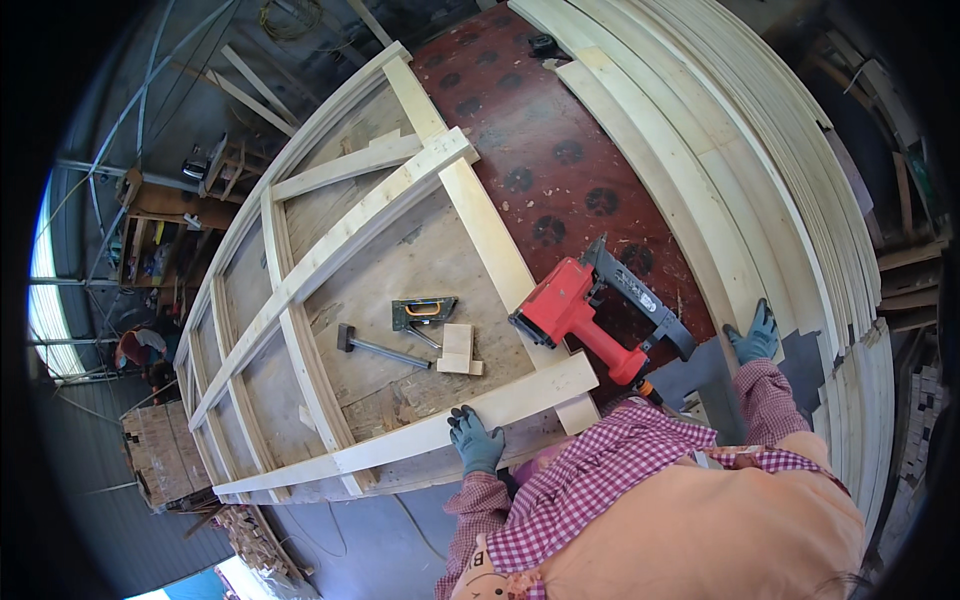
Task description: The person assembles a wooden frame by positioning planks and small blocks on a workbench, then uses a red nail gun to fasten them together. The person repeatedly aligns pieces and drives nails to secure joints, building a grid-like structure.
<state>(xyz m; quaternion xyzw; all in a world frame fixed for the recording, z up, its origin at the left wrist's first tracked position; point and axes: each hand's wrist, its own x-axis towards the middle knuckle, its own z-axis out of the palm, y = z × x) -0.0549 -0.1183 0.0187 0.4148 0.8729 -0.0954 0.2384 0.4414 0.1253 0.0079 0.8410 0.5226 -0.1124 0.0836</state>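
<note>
My left hand (476, 441), in a grey-blue glove with dark fingertips, rests with fingers apart on the near rail (400, 445) of a pale slatted wooden frame (300, 290). My right hand (755, 334), gloved alike, lies on the near end of a long pale board (690, 190), fingers spread. Between my hands a red and black nail gun (590, 320) with an orange hose fitting rests at the frame's corner. Inside the frame lie a hammer (385, 350), a dark staple gun (424, 312) with an orange-edged handle, and small wood blocks (457, 350).
Long boards (780, 150) are stacked along the right. A dark red panel (560, 160) with black round marks lies between them and the frame; a tape measure (543, 45) sits at its far end. Another person (145, 348) is far left, near stacked wood (168, 450).
</note>
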